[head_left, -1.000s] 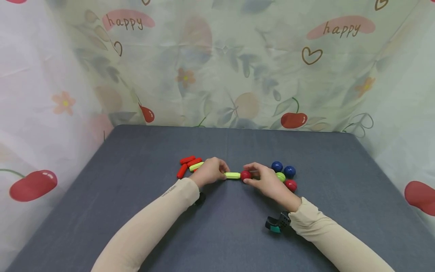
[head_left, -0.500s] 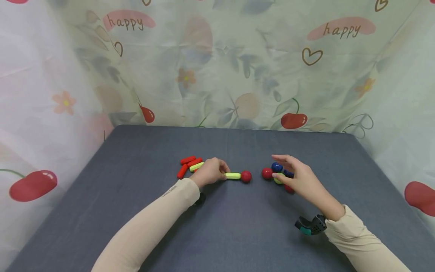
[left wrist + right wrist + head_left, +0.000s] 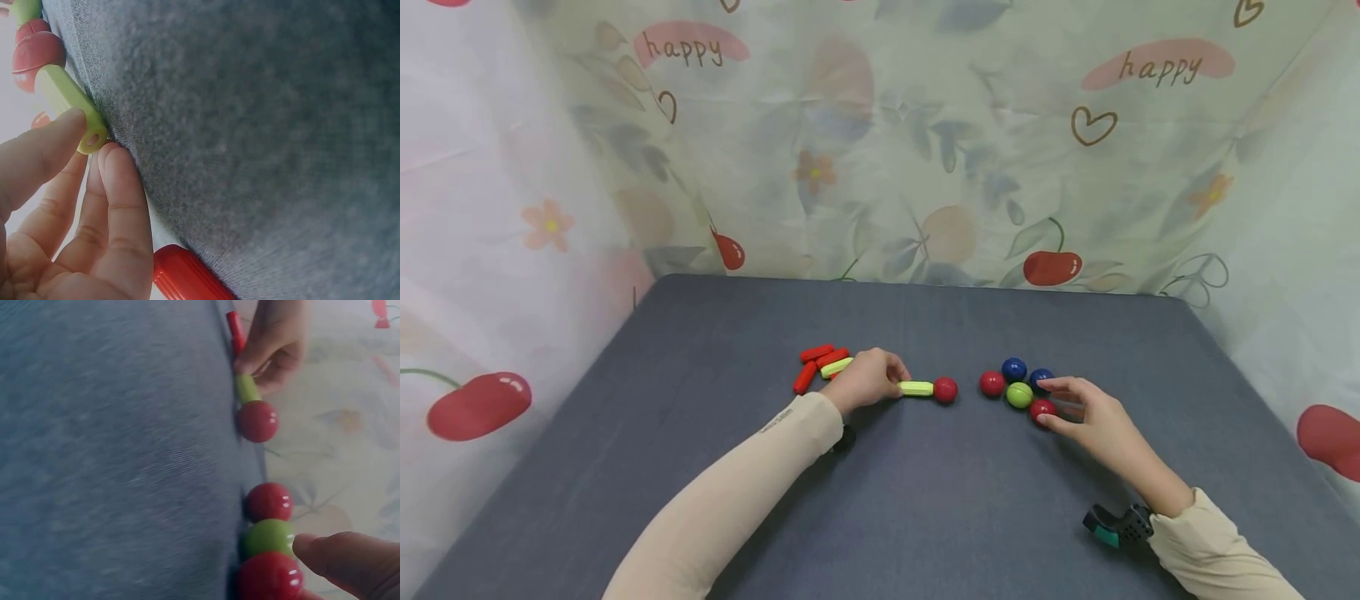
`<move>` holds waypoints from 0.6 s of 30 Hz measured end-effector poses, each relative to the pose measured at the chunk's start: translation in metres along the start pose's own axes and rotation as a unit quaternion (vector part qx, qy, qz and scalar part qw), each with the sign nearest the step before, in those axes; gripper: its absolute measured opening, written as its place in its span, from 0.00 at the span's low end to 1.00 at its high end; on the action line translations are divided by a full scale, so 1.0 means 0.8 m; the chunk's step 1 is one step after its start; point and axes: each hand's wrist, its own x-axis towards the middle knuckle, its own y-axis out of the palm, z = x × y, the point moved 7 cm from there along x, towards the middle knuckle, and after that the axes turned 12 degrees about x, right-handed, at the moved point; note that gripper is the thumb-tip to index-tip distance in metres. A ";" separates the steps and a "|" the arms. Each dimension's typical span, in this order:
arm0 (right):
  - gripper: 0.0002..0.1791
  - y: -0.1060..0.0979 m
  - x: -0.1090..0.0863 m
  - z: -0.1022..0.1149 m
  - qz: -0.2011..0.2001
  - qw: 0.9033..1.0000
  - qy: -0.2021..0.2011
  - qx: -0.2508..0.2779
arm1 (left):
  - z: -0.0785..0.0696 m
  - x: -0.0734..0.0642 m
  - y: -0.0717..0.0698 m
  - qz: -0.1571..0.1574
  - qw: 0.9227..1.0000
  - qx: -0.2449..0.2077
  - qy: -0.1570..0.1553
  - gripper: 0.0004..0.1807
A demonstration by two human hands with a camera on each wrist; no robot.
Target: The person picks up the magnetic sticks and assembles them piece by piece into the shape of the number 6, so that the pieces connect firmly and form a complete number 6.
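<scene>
In the head view my left hand [image 3: 867, 380] pinches a yellow-green long bead [image 3: 916, 389] between thumb and fingers, low over the table. A hole shows in the near end of this long bead [image 3: 94, 139] in the left wrist view. At its right end sits a red round bead [image 3: 945, 390], touching it. My right hand [image 3: 1097, 423] is around another red round bead [image 3: 1042, 409], thumb and fingers spread on either side of it. In the right wrist view the thumb [image 3: 331, 556] overlaps the green round bead [image 3: 269, 537]; contact is unclear.
Left of the left hand lie several red long beads [image 3: 805, 377] and a yellow-green long bead [image 3: 837, 367], partly hidden. Two blue round beads [image 3: 1014, 369], a green round bead [image 3: 1019, 395] and a red round bead [image 3: 992, 383] cluster by the right hand. A dark grey cloth covers the table [image 3: 910, 500].
My right hand has let go of the red round bead at the long bead's end and moved right, past the cluster, to the red bead at its near right. The left hand stays put.
</scene>
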 end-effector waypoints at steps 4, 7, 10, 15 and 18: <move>0.25 0.004 -0.001 -0.009 -0.004 1.000 0.004 0.002 | 0.000 0.001 0.000 0.001 1.000 -0.002 -0.001 0.07; 0.25 0.006 -0.001 -0.011 -0.008 1.000 0.006 0.001 | -0.001 0.000 0.000 0.000 1.000 -0.004 0.001 0.07; 0.25 0.008 0.000 -0.014 -0.011 1.000 0.009 -0.002 | -0.001 0.000 0.000 -0.001 1.000 -0.005 0.002 0.07; 0.23 0.010 0.002 -0.020 -0.010 0.999 0.028 -0.014 | -0.002 0.001 0.000 -0.002 1.000 -0.001 0.004 0.07; 0.21 0.010 0.004 -0.022 -0.008 0.999 0.036 -0.023 | -0.002 0.000 0.000 0.000 1.000 -0.002 0.003 0.07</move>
